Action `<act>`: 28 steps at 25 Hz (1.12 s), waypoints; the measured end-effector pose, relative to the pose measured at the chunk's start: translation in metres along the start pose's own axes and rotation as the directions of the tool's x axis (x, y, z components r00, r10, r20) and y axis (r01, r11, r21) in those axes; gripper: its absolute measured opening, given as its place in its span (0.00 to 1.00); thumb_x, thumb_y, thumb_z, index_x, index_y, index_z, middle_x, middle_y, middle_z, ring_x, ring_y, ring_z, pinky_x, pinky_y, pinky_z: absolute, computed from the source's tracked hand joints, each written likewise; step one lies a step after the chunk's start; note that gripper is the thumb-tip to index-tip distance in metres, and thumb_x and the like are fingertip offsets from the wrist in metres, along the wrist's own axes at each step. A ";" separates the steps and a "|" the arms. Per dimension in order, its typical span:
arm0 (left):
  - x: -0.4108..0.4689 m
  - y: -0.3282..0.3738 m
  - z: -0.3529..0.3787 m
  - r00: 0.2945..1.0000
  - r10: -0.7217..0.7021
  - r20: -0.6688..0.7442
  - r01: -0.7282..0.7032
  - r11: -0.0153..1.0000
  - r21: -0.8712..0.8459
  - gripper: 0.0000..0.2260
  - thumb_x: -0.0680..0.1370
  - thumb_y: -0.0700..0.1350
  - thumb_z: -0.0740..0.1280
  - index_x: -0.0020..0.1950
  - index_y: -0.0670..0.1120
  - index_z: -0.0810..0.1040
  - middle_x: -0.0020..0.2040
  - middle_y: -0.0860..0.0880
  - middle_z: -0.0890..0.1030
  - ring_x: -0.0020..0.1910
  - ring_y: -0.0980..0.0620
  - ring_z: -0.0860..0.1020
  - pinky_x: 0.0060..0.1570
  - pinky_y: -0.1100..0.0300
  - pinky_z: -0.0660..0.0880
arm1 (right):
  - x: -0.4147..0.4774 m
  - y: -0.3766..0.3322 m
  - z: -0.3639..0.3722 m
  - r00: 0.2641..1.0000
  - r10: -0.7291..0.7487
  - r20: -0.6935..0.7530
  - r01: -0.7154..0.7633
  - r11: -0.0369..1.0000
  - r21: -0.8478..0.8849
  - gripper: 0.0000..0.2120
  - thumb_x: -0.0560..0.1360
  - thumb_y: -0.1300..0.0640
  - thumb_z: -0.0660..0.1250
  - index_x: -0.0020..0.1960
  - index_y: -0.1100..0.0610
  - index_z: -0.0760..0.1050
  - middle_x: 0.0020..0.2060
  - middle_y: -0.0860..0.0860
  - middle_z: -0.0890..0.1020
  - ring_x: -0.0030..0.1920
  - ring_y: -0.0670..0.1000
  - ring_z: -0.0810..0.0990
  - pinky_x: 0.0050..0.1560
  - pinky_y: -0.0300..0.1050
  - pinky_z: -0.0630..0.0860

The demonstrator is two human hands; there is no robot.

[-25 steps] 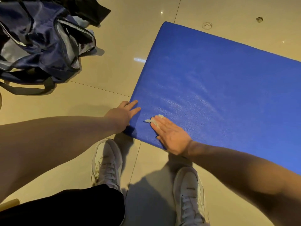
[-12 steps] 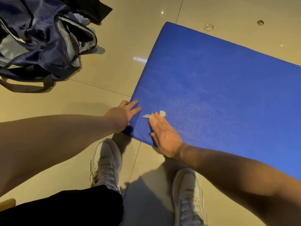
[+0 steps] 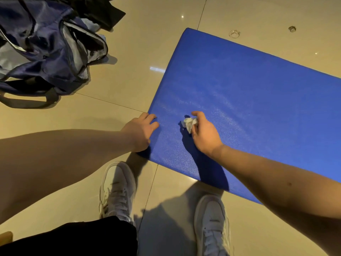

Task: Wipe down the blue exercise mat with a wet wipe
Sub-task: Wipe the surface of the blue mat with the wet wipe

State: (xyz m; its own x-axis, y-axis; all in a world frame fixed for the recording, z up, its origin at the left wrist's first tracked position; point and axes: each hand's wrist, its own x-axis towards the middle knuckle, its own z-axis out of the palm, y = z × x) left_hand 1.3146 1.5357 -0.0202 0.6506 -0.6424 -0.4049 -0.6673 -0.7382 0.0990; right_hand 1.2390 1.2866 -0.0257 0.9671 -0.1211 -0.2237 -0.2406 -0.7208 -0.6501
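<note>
The blue exercise mat (image 3: 249, 100) lies flat on the tiled floor and runs off the right edge of the view. My left hand (image 3: 140, 132) rests on its near left corner with the fingers spread on the blue surface. My right hand (image 3: 204, 133) is lifted just above the mat near that corner, and its fingers pinch a crumpled white wet wipe (image 3: 188, 122). The wipe's shadow falls on the mat below it.
An open navy duffel bag (image 3: 42, 52) with dark clothes behind it sits on the floor at the upper left. My two white sneakers (image 3: 118, 189) stand on the tiles right before the mat's near edge. Two small round floor fittings (image 3: 234, 33) lie beyond the mat.
My right hand was pressing the wipe flat against the mat; it has now lifted and bunched the wipe up between its fingers. My left hand has stayed on the corner.
</note>
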 end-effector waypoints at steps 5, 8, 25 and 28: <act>0.014 0.007 -0.004 0.999 -0.033 -0.037 0.033 0.999 -0.021 0.22 0.78 0.46 0.64 0.73 0.46 0.68 0.77 0.47 0.60 0.74 0.46 0.59 0.63 0.54 0.72 | 0.031 0.008 -0.003 0.965 0.260 0.027 -0.261 0.961 0.094 0.10 0.80 0.50 0.64 0.46 0.56 0.78 0.38 0.53 0.83 0.41 0.56 0.81 0.44 0.53 0.79; 0.021 0.004 -0.006 0.998 -0.043 -0.041 0.041 0.998 -0.043 0.22 0.79 0.46 0.64 0.73 0.45 0.68 0.78 0.47 0.60 0.74 0.46 0.59 0.64 0.53 0.71 | 0.044 0.010 -0.003 0.929 0.360 0.087 -0.367 0.924 0.102 0.07 0.78 0.52 0.68 0.48 0.56 0.81 0.41 0.52 0.83 0.43 0.54 0.81 0.38 0.44 0.75; 0.045 0.016 -0.016 0.999 0.000 -0.033 -0.003 0.997 -0.081 0.23 0.79 0.47 0.64 0.74 0.44 0.67 0.78 0.46 0.59 0.74 0.45 0.59 0.66 0.50 0.71 | 0.027 0.026 -0.021 0.938 0.137 -0.319 -0.117 0.990 0.080 0.11 0.78 0.62 0.64 0.60 0.60 0.71 0.62 0.56 0.69 0.52 0.55 0.76 0.60 0.50 0.75; 0.045 0.015 -0.016 1.000 -0.013 0.024 0.014 0.998 -0.069 0.31 0.79 0.50 0.70 0.78 0.45 0.62 0.81 0.46 0.54 0.77 0.45 0.54 0.66 0.49 0.72 | 0.016 0.041 -0.003 0.992 -0.122 -0.036 0.105 0.944 -0.313 0.26 0.81 0.46 0.57 0.77 0.55 0.63 0.78 0.58 0.57 0.78 0.62 0.54 0.78 0.52 0.54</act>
State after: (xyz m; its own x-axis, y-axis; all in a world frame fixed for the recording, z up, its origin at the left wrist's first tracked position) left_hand 1.3394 1.4922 -0.0227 0.6503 -0.6281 -0.4274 -0.6314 -0.7597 0.1557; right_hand 1.2447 1.2530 -0.0539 0.9916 -0.0565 -0.1162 -0.0997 -0.9068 -0.4096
